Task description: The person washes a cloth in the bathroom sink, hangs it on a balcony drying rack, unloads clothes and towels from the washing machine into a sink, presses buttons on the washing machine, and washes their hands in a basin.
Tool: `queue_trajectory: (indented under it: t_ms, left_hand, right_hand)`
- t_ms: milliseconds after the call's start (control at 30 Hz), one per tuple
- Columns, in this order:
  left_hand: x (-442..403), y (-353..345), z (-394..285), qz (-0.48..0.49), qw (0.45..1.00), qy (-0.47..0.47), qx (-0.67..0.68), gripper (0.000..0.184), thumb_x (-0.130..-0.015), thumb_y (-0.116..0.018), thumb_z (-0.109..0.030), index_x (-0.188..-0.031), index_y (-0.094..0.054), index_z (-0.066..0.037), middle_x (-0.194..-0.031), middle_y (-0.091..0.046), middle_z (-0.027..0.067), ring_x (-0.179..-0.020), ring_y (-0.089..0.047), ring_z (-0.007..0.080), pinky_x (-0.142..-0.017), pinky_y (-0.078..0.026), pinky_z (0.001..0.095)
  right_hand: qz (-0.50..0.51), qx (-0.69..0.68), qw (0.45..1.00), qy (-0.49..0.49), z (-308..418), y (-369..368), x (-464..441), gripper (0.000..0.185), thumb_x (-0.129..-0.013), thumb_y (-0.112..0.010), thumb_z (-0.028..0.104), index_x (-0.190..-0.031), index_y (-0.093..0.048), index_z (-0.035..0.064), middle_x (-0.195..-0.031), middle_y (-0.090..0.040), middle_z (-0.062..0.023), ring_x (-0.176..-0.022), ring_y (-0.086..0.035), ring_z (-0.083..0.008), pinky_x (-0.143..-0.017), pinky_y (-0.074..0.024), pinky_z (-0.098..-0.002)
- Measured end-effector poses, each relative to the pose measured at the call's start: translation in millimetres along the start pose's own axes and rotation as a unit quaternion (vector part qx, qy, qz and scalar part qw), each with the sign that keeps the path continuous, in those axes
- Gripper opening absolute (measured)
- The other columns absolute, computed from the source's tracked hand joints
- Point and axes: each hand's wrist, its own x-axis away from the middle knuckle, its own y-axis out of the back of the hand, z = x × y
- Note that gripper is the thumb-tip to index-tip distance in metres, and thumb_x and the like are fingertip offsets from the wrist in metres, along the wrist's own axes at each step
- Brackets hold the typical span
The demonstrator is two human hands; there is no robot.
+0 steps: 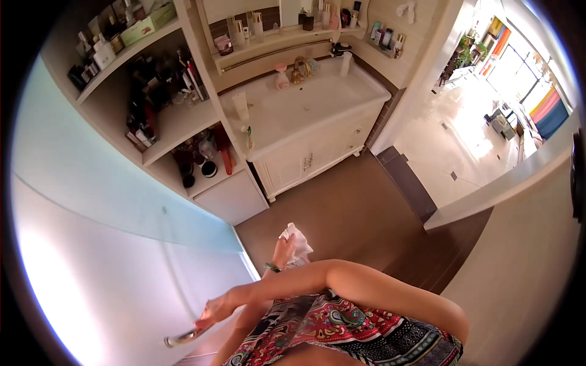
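Brown floor (317,207) spreads across the middle of a washroom. On its far side stands a white cabinet (284,174) topped by a wide white basin (274,116), with a gold tap (298,76) at the back. Just left of the tap is a pink bottle (281,80); a white tube (241,105) stands at the basin's left end. Above runs a ledge (268,44) lined with small bottles.

Far left, open shelves (183,125) carry crowded toiletries, a green box (146,27) on the top level and dark jars on the lowest. Far right, a doorway gives onto a bright tiled floor (470,140), with plants (467,49) and coloured curtains (552,113) beyond.

Frosted panel (104,262), pale and tall, fills the near left. At its near part, the right hand (215,310) is closed around a metal handle (182,339), whose end sticks out to the left of the fist. That arm reaches across the body from the right, passing over the left forearm. The left hand (283,249), with a dark bracelet (273,267) at the wrist, grips a crumpled white cloth (299,242) above the brown floor, near the panel's edge and well apart from the basin. Some cloth hangs below the fingers, partly hidden by the right arm. Nearest is a patterned dress (348,323).
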Motion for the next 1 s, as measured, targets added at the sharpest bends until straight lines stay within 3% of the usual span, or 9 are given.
queue_trajectory:
  t_ms: [100,133,267,333,433,500,633,833,1000]
  left_hand:
    - [-40.0,-12.6,-21.1,-0.056,0.998,-0.022,0.004,0.038,-0.092,-0.053,-0.032,-0.094,-0.061,0.005,-0.072,-0.062,0.0069,-0.065,-0.058,0.0137,-0.057,-0.045,0.0332]
    - [-58.0,-13.5,-27.3,-0.055,0.997,-0.036,0.047,0.038,-0.092,-0.053,-0.032,-0.094,-0.061,0.005,-0.071,-0.062,0.0062,-0.064,-0.057,0.0131,-0.056,-0.045,0.0329]
    - [-154.9,-15.6,-37.1,-0.058,0.989,-0.054,0.125,0.038,-0.093,-0.054,-0.034,-0.095,-0.061,0.004,-0.078,-0.063,0.0057,-0.067,-0.055,0.0135,-0.055,-0.043,0.0344]
    - [-212.8,-18.6,-55.0,-0.173,0.984,0.021,-0.049,0.038,-0.094,-0.053,-0.035,-0.102,-0.061,0.001,-0.088,-0.065,0.0065,-0.078,-0.059,0.016,-0.061,-0.047,0.0368]
    - [-275.8,-29.2,-127.6,-0.024,0.936,-0.121,0.33,0.041,-0.098,-0.045,-0.036,-0.118,-0.055,-0.002,-0.103,-0.063,0.0057,-0.094,-0.061,0.0158,-0.077,-0.053,0.032]
    - [-321.8,-27.1,-188.3,0.008,0.965,-0.077,0.25,0.042,-0.097,-0.047,-0.036,-0.119,-0.053,-0.001,-0.112,-0.06,0.0076,-0.097,-0.06,0.0155,-0.08,-0.052,0.0295]
    - [-401.7,-54.9,-262.5,-0.064,0.921,-0.114,0.368,0.04,-0.095,-0.052,-0.034,-0.118,-0.051,0.0,-0.11,-0.061,0.0084,-0.095,-0.062,0.018,-0.078,-0.053,0.0313]
    - [-505.9,-51.6,-312.8,-0.055,0.917,-0.037,0.394,0.038,-0.095,-0.052,-0.034,-0.118,-0.052,-0.003,-0.11,-0.062,0.0082,-0.097,-0.062,0.0206,-0.079,-0.053,0.0351]
    - [-573.2,-57.1,-324.4,-0.133,0.903,-0.044,0.406,0.04,-0.095,-0.051,-0.037,-0.116,-0.054,-0.003,-0.109,-0.062,0.0087,-0.095,-0.063,0.0217,-0.077,-0.053,0.0344]
  right_hand:
    - [0.045,-0.01,0.998,0.038,-14.7,27.7,19.4,0.064,-0.091,-0.034,0.058,-0.124,-0.057,0.0083,-0.124,-0.058,-0.012,-0.104,-0.053,-0.0242,-0.095,-0.039,-0.036]
    - [0.01,-0.019,0.997,0.073,-25.3,44.4,30.3,0.051,-0.095,-0.048,0.044,-0.126,-0.055,0.0044,-0.126,-0.059,-0.0092,-0.11,-0.054,-0.0172,-0.096,-0.0401,-0.0297]
    - [-0.096,-0.12,0.97,0.188,-96.3,159.7,113.8,0.029,-0.092,-0.057,0.022,-0.111,-0.064,0.0013,-0.105,-0.069,-0.0097,-0.095,-0.063,-0.0165,-0.083,-0.0488,-0.0281]
    - [-0.152,-0.098,0.98,0.086,-115.9,232.6,207.7,0.026,-0.091,-0.055,0.014,-0.113,-0.065,0.0047,-0.111,-0.067,-0.0075,-0.099,-0.062,-0.0156,-0.086,-0.0474,-0.0265]
    - [-0.346,-0.116,0.93,0.051,-208.0,297.6,334.5,0.028,-0.091,-0.055,0.017,-0.114,-0.064,0.0043,-0.1,-0.069,-0.0071,-0.088,-0.062,-0.0122,-0.079,-0.0497,-0.0273]
    - [-0.492,-0.049,0.86,-0.127,-259.3,318.8,414.3,0.027,-0.091,-0.056,0.013,-0.115,-0.064,0.0048,-0.098,-0.07,-0.0043,-0.085,-0.062,-0.0098,-0.079,-0.0499,-0.0256]
    - [-0.67,-0.102,0.721,-0.145,-361.5,346.6,520.9,0.024,-0.091,-0.057,0.01,-0.112,-0.066,0.0042,-0.097,-0.07,-0.0066,-0.085,-0.067,-0.013,-0.073,-0.0518,-0.0248]
    - [-0.747,0.045,0.614,-0.251,-436.8,501.8,570.6,0.02,-0.087,-0.061,0.014,-0.103,-0.069,0.0067,-0.089,-0.07,-0.0107,-0.081,-0.068,-0.0204,-0.073,-0.0517,-0.03]
    - [-0.769,0.259,0.574,-0.107,-519.4,700.9,544.1,0.025,-0.088,-0.058,0.015,-0.111,-0.065,0.0062,-0.099,-0.067,-0.0153,-0.083,-0.066,-0.028,-0.072,-0.0514,-0.034]
